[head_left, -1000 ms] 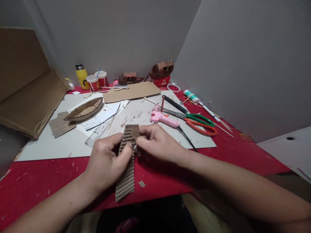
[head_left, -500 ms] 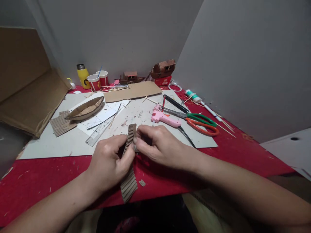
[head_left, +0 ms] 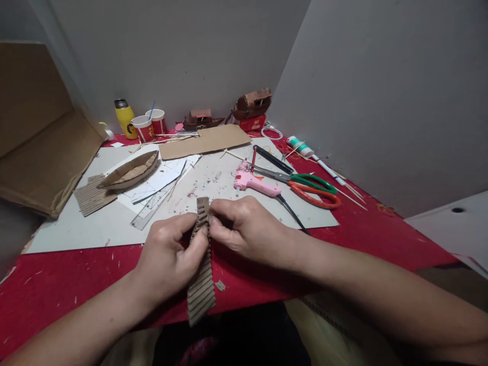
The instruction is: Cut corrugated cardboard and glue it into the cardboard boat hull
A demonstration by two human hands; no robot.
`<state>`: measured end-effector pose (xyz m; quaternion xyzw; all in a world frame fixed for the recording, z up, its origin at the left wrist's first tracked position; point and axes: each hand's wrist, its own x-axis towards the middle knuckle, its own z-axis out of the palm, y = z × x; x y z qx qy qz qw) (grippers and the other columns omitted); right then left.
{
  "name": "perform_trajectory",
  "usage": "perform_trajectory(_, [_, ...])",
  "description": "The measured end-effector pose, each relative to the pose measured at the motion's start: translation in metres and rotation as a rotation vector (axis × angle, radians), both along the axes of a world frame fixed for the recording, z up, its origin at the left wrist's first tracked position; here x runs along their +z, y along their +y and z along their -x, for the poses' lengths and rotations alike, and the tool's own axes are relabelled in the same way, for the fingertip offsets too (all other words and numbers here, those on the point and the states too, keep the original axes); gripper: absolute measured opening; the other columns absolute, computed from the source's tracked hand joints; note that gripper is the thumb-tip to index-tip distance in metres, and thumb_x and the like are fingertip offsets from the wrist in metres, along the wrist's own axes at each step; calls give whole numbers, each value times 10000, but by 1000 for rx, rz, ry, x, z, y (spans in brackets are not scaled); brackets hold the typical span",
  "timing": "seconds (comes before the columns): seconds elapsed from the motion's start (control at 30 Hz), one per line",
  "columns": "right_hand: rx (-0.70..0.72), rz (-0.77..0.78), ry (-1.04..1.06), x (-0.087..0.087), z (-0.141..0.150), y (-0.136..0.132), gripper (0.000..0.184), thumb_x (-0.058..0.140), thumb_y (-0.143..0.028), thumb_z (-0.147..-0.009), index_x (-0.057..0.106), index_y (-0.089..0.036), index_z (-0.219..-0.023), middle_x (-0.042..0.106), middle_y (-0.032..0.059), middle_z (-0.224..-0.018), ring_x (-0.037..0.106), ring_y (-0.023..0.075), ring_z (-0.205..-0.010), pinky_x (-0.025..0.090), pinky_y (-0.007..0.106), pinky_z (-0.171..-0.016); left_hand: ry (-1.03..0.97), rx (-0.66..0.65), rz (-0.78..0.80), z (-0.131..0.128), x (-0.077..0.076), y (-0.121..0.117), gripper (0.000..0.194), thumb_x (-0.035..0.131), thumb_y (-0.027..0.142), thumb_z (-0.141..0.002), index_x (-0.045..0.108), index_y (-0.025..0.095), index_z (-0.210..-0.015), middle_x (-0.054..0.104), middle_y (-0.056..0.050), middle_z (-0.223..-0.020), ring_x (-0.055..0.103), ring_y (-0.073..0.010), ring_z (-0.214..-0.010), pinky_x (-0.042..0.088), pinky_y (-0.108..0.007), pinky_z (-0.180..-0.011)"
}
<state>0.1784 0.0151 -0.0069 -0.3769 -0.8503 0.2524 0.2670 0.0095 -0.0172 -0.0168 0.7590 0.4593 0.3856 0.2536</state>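
A narrow strip of corrugated cardboard (head_left: 202, 292) hangs between my hands over the front of the table, its ridges facing up. My left hand (head_left: 170, 249) pinches the strip near its upper part, thumb on top. At the strip's right edge, the fingertips of my right hand (head_left: 244, 223) are pinched together on it; a small piece between them cannot be made out. Under the strip's lower right side, a small cardboard scrap (head_left: 220, 285) lies on the red cloth (head_left: 114, 274).
A cardboard boat hull (head_left: 129, 172) rests on papers beside a clear ruler (head_left: 147, 211). To the right lie a pink glue gun (head_left: 255, 182) and scissors (head_left: 316, 190). Behind are a flat cardboard sheet (head_left: 206, 142), two model boats (head_left: 251, 104), paper cups (head_left: 144, 128) and a yellow bottle (head_left: 125, 121).
The strip has turned slightly so more of its ridged face shows, and its lower end hangs a little lower. Both hands keep their pinch. The whole view has shifted slightly.
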Motion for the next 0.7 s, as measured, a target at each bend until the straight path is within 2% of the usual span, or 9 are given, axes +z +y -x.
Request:
perform_trajectory(0.07, [-47,-107,-30,-3,-3,5,149,480,-149,-802,435,-194,-667,422,-43,-549,333,89,-486,265,234,-508,-168,5,171,0,3,1,173,531,200,-850,670,144,-763,629,-4,-656,556,-135,-619,433,-235,-559])
perform_trajectory(0.17, [-210,-261,-63,-3,-10,18,177,473,-181,-800,403,-204,-639,394,-39,-530,319,98,-481,257,253,-516,-390,-10,364,1,8,3,157,572,217,-842,717,156,-855,691,-6,-719,604,-147,-679,470,-229,-590])
perform_trajectory(0.23, [-294,-313,2,1,-15,23,194,471,-184,-804,393,-208,-628,391,-38,-533,328,100,-488,268,253,-519,-450,-1,414,2,10,5,150,598,205,-826,738,160,-858,707,-1,-716,601,-132,-647,464,-216,-572])
perform_trajectory(0.3, [-282,-281,109,6,-18,23,251,465,-207,-839,390,-209,-599,396,-38,-528,342,98,-491,287,243,-512,-479,5,431,2,11,7,153,608,196,-822,751,167,-867,718,1,-720,608,-126,-646,467,-207,-574])
perform_trajectory(0.37, [-176,-154,175,11,-17,18,302,449,-235,-880,409,-204,-583,404,-40,-523,365,94,-494,305,229,-500,-497,2,420,2,11,7,162,608,190,-827,756,177,-892,726,4,-735,628,-130,-681,480,-205,-601])
perform_trajectory(0.47, [-26,53,185,11,-10,9,258,466,-223,-877,465,-186,-622,421,-46,-543,381,86,-498,307,208,-477,-482,-13,374,2,8,6,183,597,178,-837,751,191,-935,734,4,-781,644,-136,-725,495,-212,-636])
perform_trajectory(0.6, [-7,150,204,4,-2,8,273,499,-284,-881,490,-172,-632,435,-45,-561,379,86,-518,304,211,-487,-340,-17,255,1,4,5,200,562,179,-860,727,191,-973,720,-8,-842,654,-164,-805,500,-247,-693])
perform_trajectory(0.7, [-4,189,204,3,-1,11,272,494,-293,-885,500,-169,-643,440,-42,-576,387,90,-534,307,215,-497,-141,9,78,0,1,5,165,538,156,-855,703,166,-870,674,-14,-776,624,-158,-743,471,-262,-676])
